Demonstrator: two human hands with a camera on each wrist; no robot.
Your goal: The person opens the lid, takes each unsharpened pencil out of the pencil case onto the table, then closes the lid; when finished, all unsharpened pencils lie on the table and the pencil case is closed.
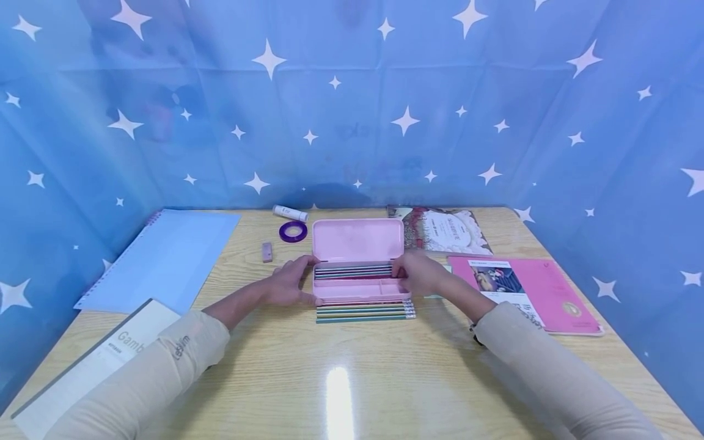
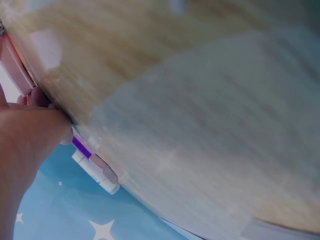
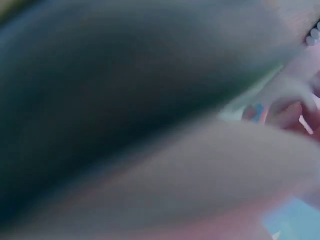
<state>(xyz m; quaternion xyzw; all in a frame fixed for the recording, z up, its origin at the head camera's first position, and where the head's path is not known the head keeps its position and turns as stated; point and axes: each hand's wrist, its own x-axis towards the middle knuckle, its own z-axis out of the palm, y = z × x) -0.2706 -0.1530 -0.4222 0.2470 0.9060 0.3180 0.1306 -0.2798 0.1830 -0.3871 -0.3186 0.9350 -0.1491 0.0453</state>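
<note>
A pink pencil case (image 1: 357, 238) stands with its lid raised, and several pencils (image 1: 352, 272) lie in its rear compartment. My left hand (image 1: 287, 282) grips the case's left end, fingers at the back corner and thumb at the front; in the left wrist view this hand (image 2: 30, 122) is at the left edge. My right hand (image 1: 422, 274) reaches over the right end, its bent fingertips at the ends of the pencils inside. Whether it pinches them is hidden. The right wrist view is blurred, with curled fingers (image 3: 287, 116) at its right. More pencils (image 1: 363, 311) lie along the case's front.
Left of the case are a glue stick (image 1: 290, 212), a purple tape roll (image 1: 283, 233) and an eraser (image 1: 266, 252). A blue spiral notebook (image 1: 181, 250) and a white notebook (image 1: 104, 360) lie further left. At right lie a patterned book (image 1: 451, 231) and a pink book (image 1: 561, 293).
</note>
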